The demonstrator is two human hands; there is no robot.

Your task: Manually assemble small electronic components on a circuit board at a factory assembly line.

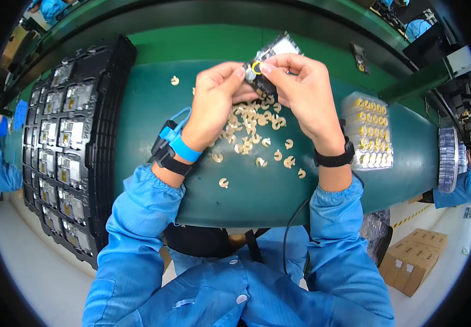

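Both hands meet above the far middle of the green mat. My left hand [213,101] is closed on a small black and silver electronic assembly [283,46], like the inside of a phone, held tilted. Thumb and forefinger of my right hand [309,90] pinch a small round part with a yellow rim [256,67] against the assembly's face, near my left thumb. The other fingers of my right hand lie along the assembly's edge and partly hide it. Beneath the hands, many beige notched discs [249,122] lie scattered, some hidden by my left wrist.
Stacked black trays [96,147] of similar assemblies stand at left. A clear plastic tray [374,163] of yellow-rimmed parts sits at right. Another assembly [360,58] lies on the green bench [322,41] at the far right. A black cable [285,234] runs by my right arm. Cardboard boxes [415,256] are on the floor.
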